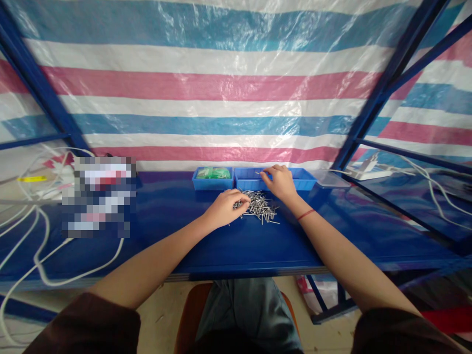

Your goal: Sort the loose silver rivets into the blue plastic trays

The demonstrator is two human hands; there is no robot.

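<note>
A loose pile of thin, silvery, nail-like metal pins [261, 209] lies on the blue tabletop in front of me. At the pile's left side is my left hand [226, 206], its thumb and fingers curled together among the pins; what they pinch is hidden. My right hand [278, 181] reaches over the long blue bin [304, 185], and a small thin metal pin [257, 172] sticks out to the left from its pinched fingertips. Beside that bin stands a shorter blue bin [213, 185] with green and clear plastic-wrapped contents [214, 173].
White cables [46, 265] loop over the table's left side, near a blurred-out item [99, 196]. A clear flat lid or tray [332, 179] and a white power strip [372, 169] lie at right. Blue metal posts [363, 118] frame the bench before a striped sheet [221, 88].
</note>
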